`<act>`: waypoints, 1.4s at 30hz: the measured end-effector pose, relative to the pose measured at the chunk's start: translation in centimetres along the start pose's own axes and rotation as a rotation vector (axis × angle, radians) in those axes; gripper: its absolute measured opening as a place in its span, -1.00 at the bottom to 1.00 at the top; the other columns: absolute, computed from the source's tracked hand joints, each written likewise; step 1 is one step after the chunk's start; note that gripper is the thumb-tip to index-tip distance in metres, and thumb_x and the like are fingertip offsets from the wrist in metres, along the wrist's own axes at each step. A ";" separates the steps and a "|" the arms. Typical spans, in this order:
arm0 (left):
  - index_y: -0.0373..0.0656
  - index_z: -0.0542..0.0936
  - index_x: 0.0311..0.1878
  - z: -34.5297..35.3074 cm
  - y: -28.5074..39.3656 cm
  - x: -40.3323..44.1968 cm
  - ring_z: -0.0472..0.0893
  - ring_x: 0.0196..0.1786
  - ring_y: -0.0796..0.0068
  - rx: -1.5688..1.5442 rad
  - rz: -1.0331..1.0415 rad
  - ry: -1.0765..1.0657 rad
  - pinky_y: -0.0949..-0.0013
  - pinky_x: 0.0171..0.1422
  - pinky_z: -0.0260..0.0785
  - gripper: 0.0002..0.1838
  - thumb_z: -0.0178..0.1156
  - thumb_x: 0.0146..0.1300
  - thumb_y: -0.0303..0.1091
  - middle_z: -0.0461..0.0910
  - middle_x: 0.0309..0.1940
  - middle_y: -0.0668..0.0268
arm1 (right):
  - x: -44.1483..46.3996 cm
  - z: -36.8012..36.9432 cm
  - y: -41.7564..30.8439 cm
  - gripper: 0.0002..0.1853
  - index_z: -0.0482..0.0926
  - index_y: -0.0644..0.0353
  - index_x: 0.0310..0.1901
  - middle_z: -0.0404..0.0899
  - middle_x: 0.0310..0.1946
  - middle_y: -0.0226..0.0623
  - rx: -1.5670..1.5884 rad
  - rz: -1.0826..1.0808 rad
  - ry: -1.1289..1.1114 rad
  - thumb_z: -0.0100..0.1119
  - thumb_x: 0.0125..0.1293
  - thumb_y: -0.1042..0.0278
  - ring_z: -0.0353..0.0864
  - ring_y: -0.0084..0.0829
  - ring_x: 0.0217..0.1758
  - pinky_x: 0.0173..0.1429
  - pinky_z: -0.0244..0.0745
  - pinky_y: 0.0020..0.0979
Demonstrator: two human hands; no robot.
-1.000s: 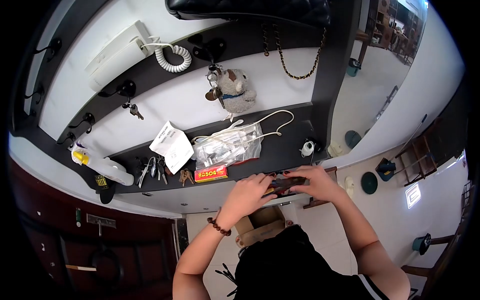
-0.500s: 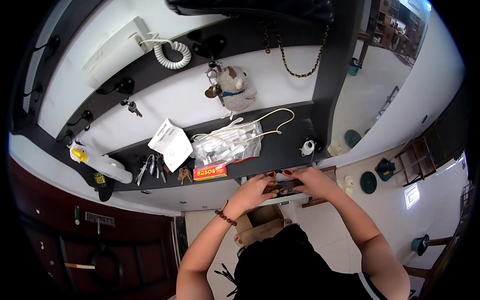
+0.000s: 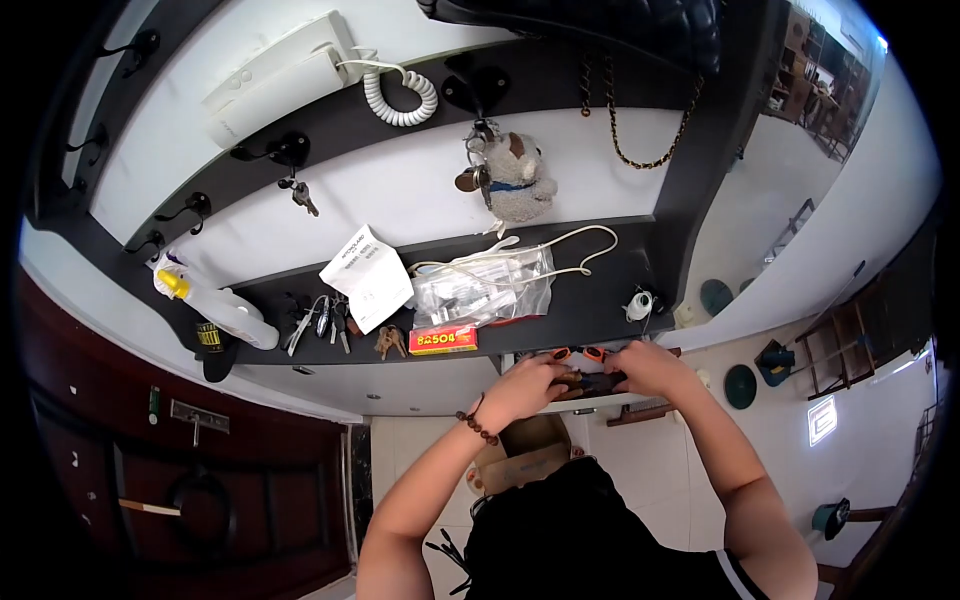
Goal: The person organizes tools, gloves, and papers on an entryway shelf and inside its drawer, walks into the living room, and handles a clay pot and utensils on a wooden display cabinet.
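Observation:
An open drawer (image 3: 590, 397) sticks out below the dark shelf (image 3: 600, 305), with dark and orange-handled items inside that are too small to name. My left hand (image 3: 532, 386) reaches into its left side, fingers bent around something I cannot make out. Opposite it, my right hand (image 3: 645, 368) is at the drawer's right side, fingers curled by a dark item. Orange rings (image 3: 593, 354) show between the two hands. On the shelf above my left hand lie a red and yellow box (image 3: 443, 340) and a clear plastic bag (image 3: 485, 288) with a white cord.
Keys (image 3: 390, 342), a white paper (image 3: 367, 278), a spray bottle (image 3: 225, 310) and a white spool (image 3: 639, 306) sit on the shelf. A plush toy (image 3: 515, 180) hangs above. Below the drawer stands an open cardboard box (image 3: 525, 467).
The view has shifted, so the shelf and its items appear farther right. The dark item earlier raised between my hands is now lower in the drawer, and orange rings show there.

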State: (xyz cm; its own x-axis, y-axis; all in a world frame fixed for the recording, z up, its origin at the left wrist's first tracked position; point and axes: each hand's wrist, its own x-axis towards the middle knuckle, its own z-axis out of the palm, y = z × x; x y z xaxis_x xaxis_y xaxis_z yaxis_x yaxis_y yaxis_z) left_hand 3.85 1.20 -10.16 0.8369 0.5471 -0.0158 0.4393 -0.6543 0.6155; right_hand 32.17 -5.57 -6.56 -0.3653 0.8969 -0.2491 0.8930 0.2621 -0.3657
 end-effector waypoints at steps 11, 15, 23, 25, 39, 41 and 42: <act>-0.26 0.76 0.16 -5.8 2.4 -5.0 0.79 0.09 -0.06 -0.107 0.120 0.266 0.04 0.24 0.67 -0.73 0.41 0.49 -0.38 0.78 0.07 0.02 | 0.3 -8.1 -7.7 -0.77 0.78 0.22 -0.08 0.82 -0.20 -0.05 0.089 -0.162 0.090 0.45 0.44 0.22 0.82 0.10 -0.04 0.07 0.71 0.06; -0.29 0.78 0.05 -10.7 2.4 -7.0 0.81 0.01 -0.02 -0.096 0.050 0.471 0.08 0.16 0.68 -0.79 0.46 0.44 -0.41 0.79 -0.03 0.07 | 4.8 -9.8 -10.7 -0.77 0.75 0.24 -0.06 0.76 -0.14 -0.07 0.065 -0.352 0.434 0.44 0.43 0.25 0.80 0.09 -0.10 0.03 0.71 -0.01; -0.27 0.76 0.10 -12.6 -0.9 -10.0 0.75 0.20 -0.02 0.147 -0.129 0.810 0.09 0.32 0.63 -0.72 0.52 0.40 -0.39 0.74 0.12 0.09 | 11.8 -8.8 -10.8 -0.92 0.66 0.21 -0.19 0.71 -0.16 -0.17 -0.299 -0.361 0.611 0.31 0.42 0.39 0.84 -0.03 -0.14 -0.09 0.73 0.01; -0.26 0.73 0.22 -12.3 -0.9 -10.0 0.69 0.33 -0.06 0.202 -0.115 0.841 0.05 0.41 0.58 -0.59 0.55 0.37 -0.36 0.67 0.31 0.06 | 11.1 -10.9 -11.0 -0.87 0.62 0.20 -0.18 0.72 -0.24 -0.13 -0.185 -0.377 0.667 0.30 0.48 0.33 0.82 0.03 -0.13 -0.08 0.70 0.05; -0.22 0.49 0.42 -16.7 -1.6 -5.9 0.73 0.26 0.37 -0.479 0.069 0.885 0.25 0.38 0.62 -0.37 0.59 0.39 -0.43 0.75 0.20 0.18 | 9.2 -16.8 -11.1 -0.88 0.54 0.23 -0.04 0.82 -0.29 -0.25 0.750 -0.459 0.727 0.24 0.69 0.39 0.63 -0.58 -0.35 -0.22 0.53 -0.43; -0.22 0.46 0.46 -17.1 -0.4 -5.7 0.72 0.26 0.39 -0.621 0.060 0.853 0.30 0.36 0.62 -0.35 0.56 0.39 -0.50 0.70 0.26 0.18 | 9.6 -17.3 -10.5 -0.89 0.53 0.22 0.00 0.84 -0.24 -0.28 0.929 -0.523 0.715 0.22 0.71 0.38 0.64 -0.63 -0.31 -0.21 0.53 -0.47; -0.21 0.43 0.49 -17.1 0.3 -5.5 0.71 0.26 0.42 -0.764 0.043 0.820 0.35 0.34 0.62 -0.32 0.53 0.39 -0.57 0.65 0.33 0.18 | 9.8 -17.5 -10.3 -0.88 0.52 0.21 0.03 0.85 -0.20 -0.27 0.951 -0.526 0.710 0.21 0.72 0.37 0.66 -0.63 -0.25 -0.19 0.54 -0.50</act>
State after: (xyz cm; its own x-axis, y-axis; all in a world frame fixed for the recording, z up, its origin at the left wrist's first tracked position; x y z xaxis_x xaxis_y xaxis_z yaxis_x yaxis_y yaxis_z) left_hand -6.26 6.95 3.60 0.2546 0.8947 0.3669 -0.1362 -0.3424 0.9296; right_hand 24.03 6.72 10.48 -0.1333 0.8328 0.5373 0.0436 0.5465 -0.8363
